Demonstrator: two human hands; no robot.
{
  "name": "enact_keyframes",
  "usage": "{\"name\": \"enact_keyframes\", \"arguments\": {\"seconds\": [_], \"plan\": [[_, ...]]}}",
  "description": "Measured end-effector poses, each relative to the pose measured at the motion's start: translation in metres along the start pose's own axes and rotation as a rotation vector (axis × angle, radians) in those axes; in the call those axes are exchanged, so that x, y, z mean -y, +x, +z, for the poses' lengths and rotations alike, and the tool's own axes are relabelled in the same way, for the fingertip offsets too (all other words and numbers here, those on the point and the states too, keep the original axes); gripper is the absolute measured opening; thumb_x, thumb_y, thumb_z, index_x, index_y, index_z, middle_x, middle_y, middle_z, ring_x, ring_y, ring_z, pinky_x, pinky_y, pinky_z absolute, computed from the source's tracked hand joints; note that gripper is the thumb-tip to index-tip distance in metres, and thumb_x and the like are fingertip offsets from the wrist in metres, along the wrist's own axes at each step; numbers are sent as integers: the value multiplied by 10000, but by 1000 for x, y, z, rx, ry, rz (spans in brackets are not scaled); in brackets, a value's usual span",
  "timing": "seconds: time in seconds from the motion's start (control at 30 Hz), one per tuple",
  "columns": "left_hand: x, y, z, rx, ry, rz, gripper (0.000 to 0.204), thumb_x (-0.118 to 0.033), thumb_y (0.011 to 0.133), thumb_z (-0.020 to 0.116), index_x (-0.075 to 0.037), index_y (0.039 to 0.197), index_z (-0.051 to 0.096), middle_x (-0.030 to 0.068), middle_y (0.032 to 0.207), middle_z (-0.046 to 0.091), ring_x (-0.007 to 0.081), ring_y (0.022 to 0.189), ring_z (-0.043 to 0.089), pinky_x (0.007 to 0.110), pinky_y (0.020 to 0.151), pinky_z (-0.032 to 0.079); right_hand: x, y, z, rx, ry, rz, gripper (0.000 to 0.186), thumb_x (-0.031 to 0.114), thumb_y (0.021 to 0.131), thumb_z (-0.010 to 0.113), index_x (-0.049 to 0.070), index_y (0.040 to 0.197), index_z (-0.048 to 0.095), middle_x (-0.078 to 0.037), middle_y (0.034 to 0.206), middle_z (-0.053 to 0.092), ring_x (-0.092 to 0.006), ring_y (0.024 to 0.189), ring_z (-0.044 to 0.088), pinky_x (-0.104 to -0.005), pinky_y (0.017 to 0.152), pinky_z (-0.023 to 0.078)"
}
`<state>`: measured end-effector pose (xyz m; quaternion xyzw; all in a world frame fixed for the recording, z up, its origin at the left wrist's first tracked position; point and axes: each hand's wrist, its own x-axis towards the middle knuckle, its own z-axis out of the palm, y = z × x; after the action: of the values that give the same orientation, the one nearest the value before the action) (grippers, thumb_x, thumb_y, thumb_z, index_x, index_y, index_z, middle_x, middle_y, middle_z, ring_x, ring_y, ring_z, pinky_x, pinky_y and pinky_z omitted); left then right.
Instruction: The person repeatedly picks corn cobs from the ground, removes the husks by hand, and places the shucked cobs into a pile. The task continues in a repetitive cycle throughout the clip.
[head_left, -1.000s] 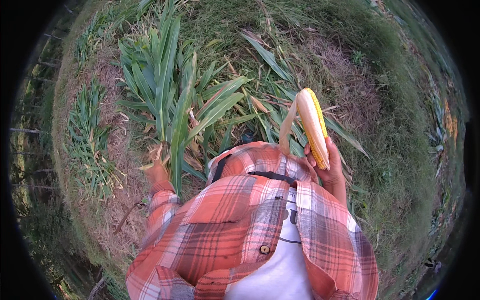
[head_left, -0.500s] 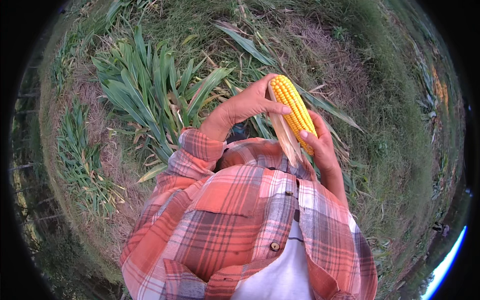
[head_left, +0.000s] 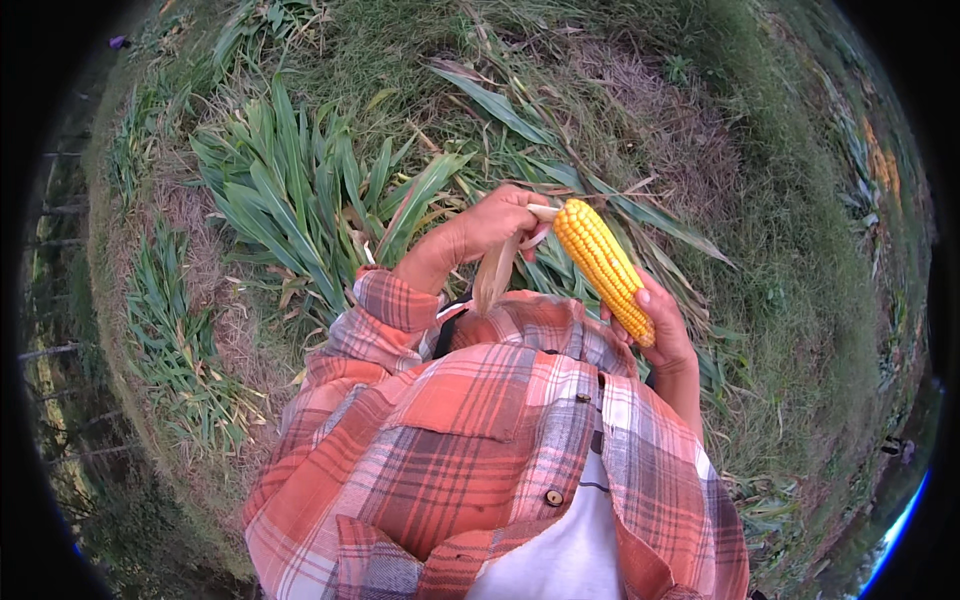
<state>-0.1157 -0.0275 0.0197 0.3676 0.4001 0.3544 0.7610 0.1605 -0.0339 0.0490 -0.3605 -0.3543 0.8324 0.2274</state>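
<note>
A bright yellow ear of corn [head_left: 598,260] slants across the middle, its kernels bare. My right hand [head_left: 655,315] is closed round its lower end at the right. My left hand [head_left: 485,225] grips pale, dry husk [head_left: 495,275] at the ear's upper end, where a short pale stem [head_left: 543,213] sticks out; the loose husk hangs below my fingers. My orange plaid shirt sleeves and chest fill the lower picture.
Long green corn leaves and stalks [head_left: 270,190] lie in heaps on the grassy ground ahead and to the left. More cut stalks [head_left: 170,310] lie farther left. Dry grass [head_left: 700,150] covers the right, with trees at the left rim.
My left hand rose from the stalks at lower left to the ear, then drew the husk leftward off it. The cob, partly covered before, now shows bare kernels in my right hand.
</note>
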Motion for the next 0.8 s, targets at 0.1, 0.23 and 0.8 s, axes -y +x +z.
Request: {"name": "enact_keyframes", "arguments": {"seconds": [0.1, 0.23, 0.8], "plan": [[-2, -16, 7, 113, -212, -160, 220, 14, 785, 412, -10, 973, 525, 2, 687, 484, 30, 431, 362, 168, 376, 293, -2, -10, -16, -61, -170, -38, 743, 309, 765, 667, -18, 1350, 347, -130, 1043, 598, -161, 727, 611, -220, 505, 469], [8, -24, 15, 191, -361, -151, 195, -175, 891, 521, -45, 1035, 511, -50, 643, 414, -3, 440, 314, 145, 380, 247, 10, -20, -24, -26, -297, -17, 733, 258, 756, 679, 5, 1358, 346, -127, 1106, 584, -193, 857, 621, -262, 607, 506], [52, -42, -50, -1193, 1029, 408, 210, -256, 827, 610, -50, 849, 645, 134, 741, 615, 350, 694, 592, 425, 623, 466, -116, -21, -198, -842, -176, 213, 467, 312, 868, 577, 81, 1254, 449, -102, 910, 583, -241, 678, 588, -363, 586, 471]]}}
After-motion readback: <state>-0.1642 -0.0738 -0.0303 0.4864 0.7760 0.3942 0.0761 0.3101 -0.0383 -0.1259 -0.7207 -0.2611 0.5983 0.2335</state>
